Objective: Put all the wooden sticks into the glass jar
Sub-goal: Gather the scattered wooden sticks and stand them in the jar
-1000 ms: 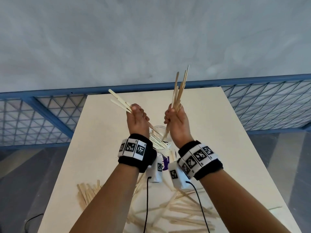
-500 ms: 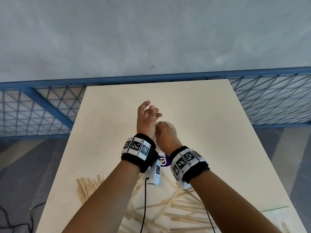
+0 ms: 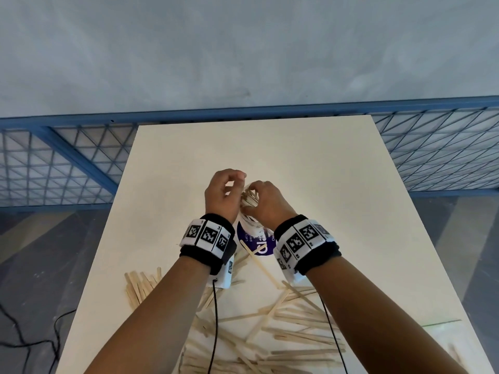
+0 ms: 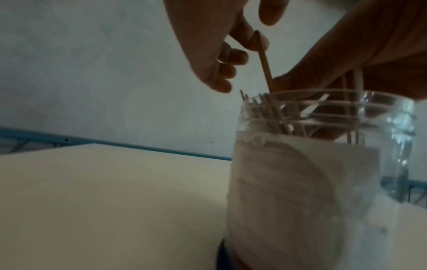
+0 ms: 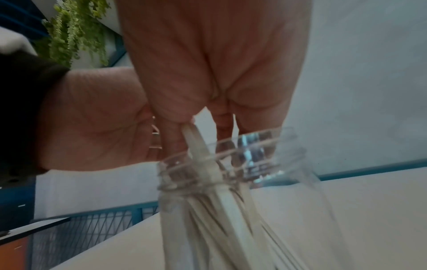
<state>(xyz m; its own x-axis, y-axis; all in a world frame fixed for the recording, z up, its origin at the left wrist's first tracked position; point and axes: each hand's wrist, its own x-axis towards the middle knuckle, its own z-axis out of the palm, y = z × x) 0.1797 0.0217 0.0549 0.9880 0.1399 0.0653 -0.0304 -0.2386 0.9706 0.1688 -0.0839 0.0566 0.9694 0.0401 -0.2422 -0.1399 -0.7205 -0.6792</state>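
Most of the glass jar (image 3: pixel 249 228) is blocked in the head view by both hands and the wristbands (image 3: pixel 303 240), so only a sliver of glass and its purple label (image 3: pixel 259 245) can be seen between the wrists. The wrist views are blurry and dim, and the jar bottom is cut off in both. The table (image 3: pixel 324 184) is seen stretching away beyond the hands, and a big loose heap of wooden sticks (image 3: pixel 291 327) is left lying on it behind the wrists, partly covered by the forearms.

The jar is stood upright right under both hands, and a fanned bundle of sticks (image 5: pixel 221 210) is already packed inside, tops poking just past the rim.

The left hand (image 3: pixel 222 194) is held over the rim from the left, fingers curled, and a single stick (image 4: pixel 264 62) is pinched at its top end with the lower end dipped into the jar mouth. The right hand (image 3: pixel 267 202) is held over the mouth from the right, fingers pointed down, and a few pale sticks (image 5: pixel 196 138) are pinched at their tops, already lowered into the jar. How many are held there can't be made out.
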